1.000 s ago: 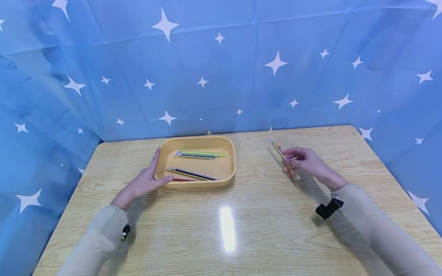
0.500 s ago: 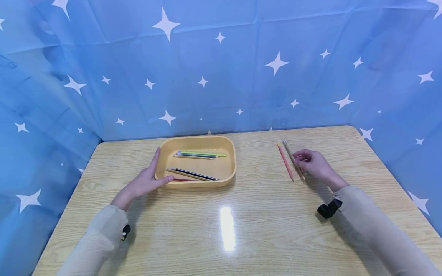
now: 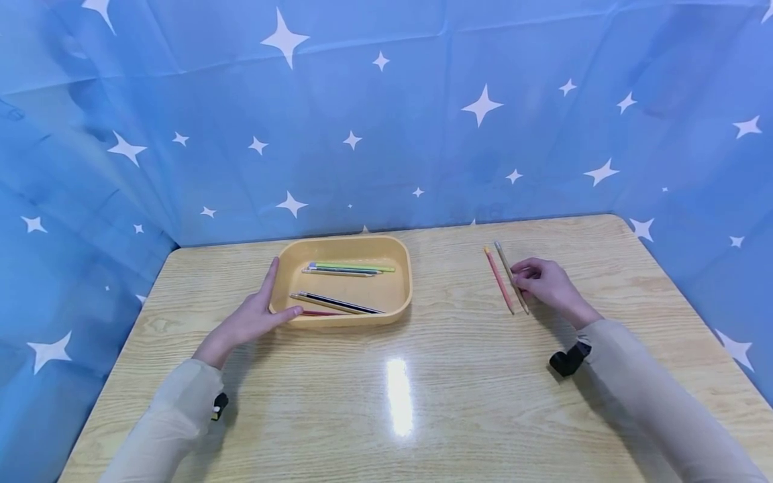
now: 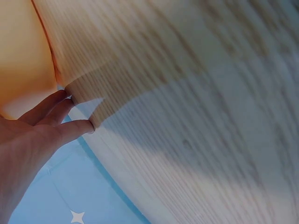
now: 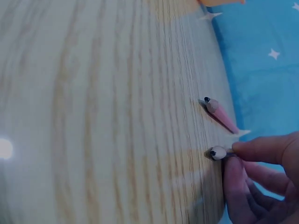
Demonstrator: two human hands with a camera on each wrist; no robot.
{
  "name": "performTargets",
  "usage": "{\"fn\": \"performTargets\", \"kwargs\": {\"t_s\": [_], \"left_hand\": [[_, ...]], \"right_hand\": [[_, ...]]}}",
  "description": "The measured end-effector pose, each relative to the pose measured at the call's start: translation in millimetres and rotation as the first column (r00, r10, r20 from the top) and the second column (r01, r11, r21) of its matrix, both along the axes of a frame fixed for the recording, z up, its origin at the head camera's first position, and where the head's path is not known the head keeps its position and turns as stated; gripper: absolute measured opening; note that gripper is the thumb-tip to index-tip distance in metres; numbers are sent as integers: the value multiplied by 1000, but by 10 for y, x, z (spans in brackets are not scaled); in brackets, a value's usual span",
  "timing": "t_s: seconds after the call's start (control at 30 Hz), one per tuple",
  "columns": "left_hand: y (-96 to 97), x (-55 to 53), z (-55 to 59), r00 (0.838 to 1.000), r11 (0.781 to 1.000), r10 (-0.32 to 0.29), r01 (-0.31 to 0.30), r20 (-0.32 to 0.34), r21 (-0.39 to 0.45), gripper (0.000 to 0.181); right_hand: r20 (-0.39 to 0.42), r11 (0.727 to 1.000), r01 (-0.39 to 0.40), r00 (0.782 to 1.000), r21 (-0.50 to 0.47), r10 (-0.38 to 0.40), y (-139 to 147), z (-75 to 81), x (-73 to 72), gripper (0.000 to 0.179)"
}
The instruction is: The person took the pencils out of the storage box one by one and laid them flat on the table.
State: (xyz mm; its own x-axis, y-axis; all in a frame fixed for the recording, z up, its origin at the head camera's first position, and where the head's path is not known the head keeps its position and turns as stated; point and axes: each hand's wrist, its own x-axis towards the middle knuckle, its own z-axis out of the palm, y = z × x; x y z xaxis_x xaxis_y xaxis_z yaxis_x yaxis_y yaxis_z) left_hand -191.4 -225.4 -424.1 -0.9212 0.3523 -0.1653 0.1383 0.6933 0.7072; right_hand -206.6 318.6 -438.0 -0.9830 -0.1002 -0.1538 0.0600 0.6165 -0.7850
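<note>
My right hand pinches a gold-brown pencil between thumb and fingers, low over the tabletop. Its dark sharpened tip points to the camera in the right wrist view. Beside it, nearly parallel, a pinkish-red pencil lies on the table. My left hand rests against the left end of a yellow tray, fingers straight along the side and thumb at the near rim. Inside the tray are several pencils: a green pencil with others at the back, a black pencil and others nearer the front.
The wooden table has rounded far corners, with a bright reflection near the middle. A blue cloth with white stars hangs behind the table and along its sides. Table surface separates the tray from the two pencils at right.
A second ago my right hand was over both pencils, which crossed. The gold-brown pencil has since shifted right, and the two lie apart, nearly parallel. My left hand and the tray stay put.
</note>
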Motion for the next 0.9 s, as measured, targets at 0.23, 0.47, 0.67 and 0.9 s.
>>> {"fn": "performTargets", "kwargs": {"t_s": [0.23, 0.47, 0.67, 0.9], "left_hand": [[2, 0, 6, 1000, 1000, 4, -4, -3, 7, 108], [1, 2, 0, 1000, 1000, 1, -1, -1, 2, 108], [1, 9, 0, 1000, 1000, -2, 2, 1, 2, 107], [4, 5, 1, 1000, 1000, 0, 0, -2, -6, 108]], "right_hand": [[6, 1000, 23, 1000, -16, -23, 4, 6, -28, 32], [28, 998, 32, 999, -47, -30, 10, -5, -11, 33], [19, 999, 22, 1000, -28, -22, -4, -1, 1, 32], [-1, 999, 13, 1000, -31, -13, -9, -4, 18, 31]]}}
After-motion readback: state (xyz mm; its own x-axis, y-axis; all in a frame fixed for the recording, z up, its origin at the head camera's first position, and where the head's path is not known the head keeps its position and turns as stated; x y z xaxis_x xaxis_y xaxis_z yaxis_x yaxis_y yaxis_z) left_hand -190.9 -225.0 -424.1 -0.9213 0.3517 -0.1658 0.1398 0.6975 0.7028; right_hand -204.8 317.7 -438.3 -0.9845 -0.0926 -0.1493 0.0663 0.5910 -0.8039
